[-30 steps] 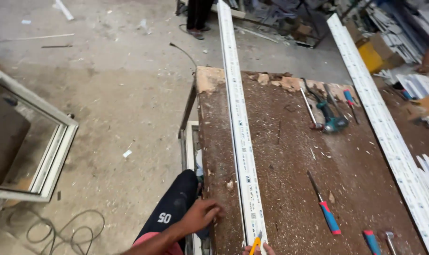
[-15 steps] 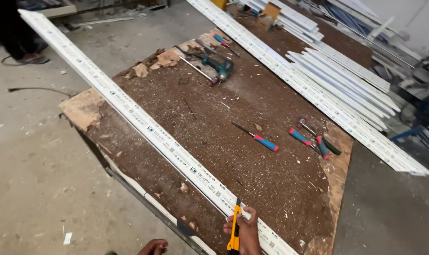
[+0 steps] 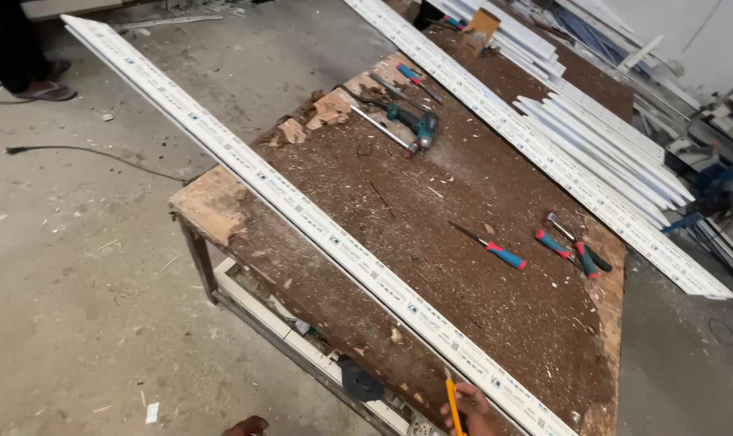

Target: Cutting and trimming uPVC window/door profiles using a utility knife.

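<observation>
A long white plastic profile point(image 3: 318, 230) is laid diagonally across the worn wooden worktop point(image 3: 431, 266), running from 10 o'clock, where it overhangs the concrete floor point(image 3: 84, 282), down to 5 o'clock at the near edge. The right hand point(image 3: 473, 408) is seen at 6 o'clock, at the bottom edge of the view, just beside the near end of the profile. Its grip is closed around a yellow pencil-like marker point(image 3: 453, 401), the tip of which is directed toward the profile edge. Whether the tip touches the profile cannot be determined.

The left hand point(image 3: 247, 425) is only partly visible at 7 o'clock, low beside the worktop frame; whether its grip is apart or together cannot be told.

At 12 o'clock on the worktop a green cordless drill point(image 3: 419, 125) is lying beside broken wood pieces point(image 3: 318, 113). At 3 o'clock a screwdriver with a blue and red handle point(image 3: 495, 250) is lying flat, with further blue and red handled tools point(image 3: 572, 246) near it. A second long white profile point(image 3: 544, 149) and a stack of white profiles point(image 3: 600, 149) are placed along the far edge at 2 o'clock. Another person's sandalled foot point(image 3: 43, 90) is seen on the floor at 10 o'clock.
</observation>
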